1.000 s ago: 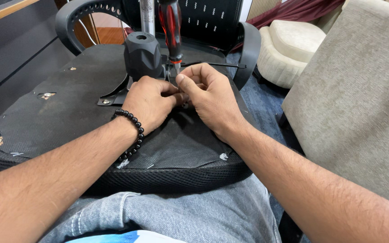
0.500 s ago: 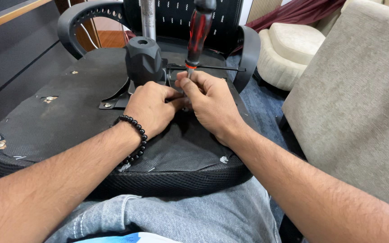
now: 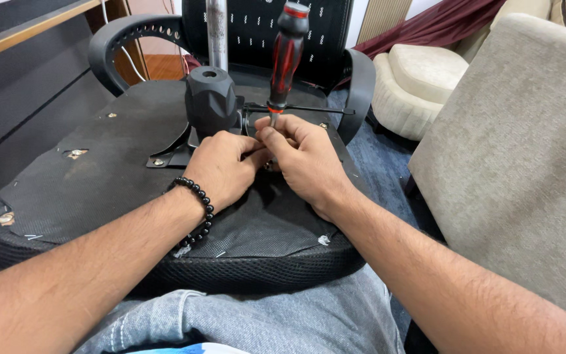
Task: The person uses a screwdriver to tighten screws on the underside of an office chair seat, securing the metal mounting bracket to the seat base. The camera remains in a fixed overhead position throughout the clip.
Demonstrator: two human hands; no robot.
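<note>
1. Fingers of both hands are curled in tight and bunched together at one spot on the underside of an upturned office chair seat [image 3: 99, 190]; the left hand [image 3: 221, 167] and right hand [image 3: 306, 160] touch each other at the fingertips, pinching close around the lower shaft of a screwdriver [image 3: 286, 56].
2. That screwdriver stands nearly upright, its red and black handle rising above the knuckles, its tip hidden between the fingers.
3. Just left of the hands a black plastic hub [image 3: 211, 98] sticks up from the seat mechanism, with a bare metal column [image 3: 216, 33] behind it.
4. A thin black lever rod [image 3: 316, 109] runs sideways behind the screwdriver.
5. Counted: two hands, one screwdriver, one hub, one column, two curved black armrests [image 3: 361, 92], one bead bracelet [image 3: 194, 196] on the left wrist.
6. The seat rests on the person's lap, over blue jeans [image 3: 283, 321].
7. A grey upholstered sofa arm [image 3: 519, 170] crowds the right side; a cream cushioned seat [image 3: 417, 85] sits beyond it.
8. Whatever screw or fitting the fingers work on is covered by them and cannot be made out.
9. The chair's backrest is cut off at the top edge.
</note>
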